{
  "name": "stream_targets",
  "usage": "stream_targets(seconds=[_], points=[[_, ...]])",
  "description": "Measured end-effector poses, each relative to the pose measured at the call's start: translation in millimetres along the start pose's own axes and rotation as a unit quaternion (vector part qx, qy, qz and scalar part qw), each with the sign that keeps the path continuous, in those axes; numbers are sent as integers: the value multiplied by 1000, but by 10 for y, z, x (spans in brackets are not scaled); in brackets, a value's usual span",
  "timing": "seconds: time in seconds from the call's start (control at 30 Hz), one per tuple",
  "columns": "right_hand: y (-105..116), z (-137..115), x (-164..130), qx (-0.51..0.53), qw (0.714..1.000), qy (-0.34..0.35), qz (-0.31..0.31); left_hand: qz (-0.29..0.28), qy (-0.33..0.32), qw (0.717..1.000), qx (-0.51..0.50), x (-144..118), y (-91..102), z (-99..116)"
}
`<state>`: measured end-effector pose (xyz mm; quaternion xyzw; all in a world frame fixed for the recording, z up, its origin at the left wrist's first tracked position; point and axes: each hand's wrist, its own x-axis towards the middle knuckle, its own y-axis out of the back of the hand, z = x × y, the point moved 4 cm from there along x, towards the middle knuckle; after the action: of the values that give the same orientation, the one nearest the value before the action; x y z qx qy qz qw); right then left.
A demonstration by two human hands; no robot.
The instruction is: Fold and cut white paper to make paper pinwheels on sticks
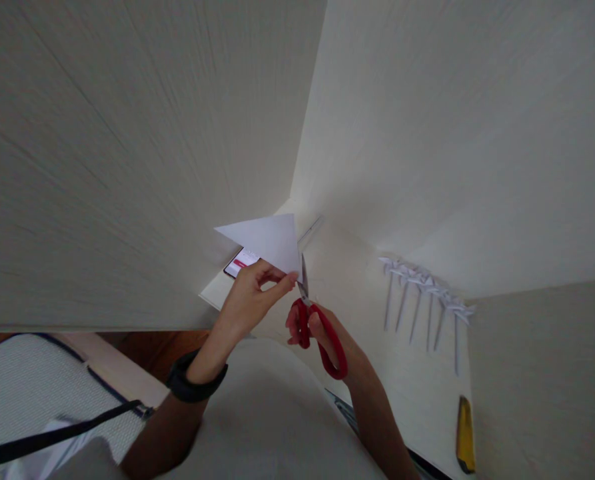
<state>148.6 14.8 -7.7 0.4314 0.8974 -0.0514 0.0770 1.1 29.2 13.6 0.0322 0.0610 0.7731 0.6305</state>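
Observation:
My left hand [250, 300] pinches the lower corner of a white folded paper triangle [270, 241] and holds it up over the desk. A black watch sits on that wrist. My right hand [322, 333] grips red-handled scissors [322, 337], fingers through the loops. The short metal blades [304, 280] point up and meet the paper's right corner, just beside my left fingertips.
A phone [240, 263] with a lit screen lies on the white desk [357, 300] behind the paper. Several white paper pinwheels [427, 290] lie in a row at the right. A yellow utility knife [466, 433] lies near the desk's right front. White walls close in around.

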Motion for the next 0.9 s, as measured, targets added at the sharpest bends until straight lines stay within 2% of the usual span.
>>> stream_targets(seconds=[0.33, 0.9], points=[[-26, 4, -8, -10, 1000, 8, 9, -10, 39, 997, -71, -40, -57, 13], [-24, -11, -17, -50, 999, 12, 17, 0, 75, 995, -64, -75, -57, -11]])
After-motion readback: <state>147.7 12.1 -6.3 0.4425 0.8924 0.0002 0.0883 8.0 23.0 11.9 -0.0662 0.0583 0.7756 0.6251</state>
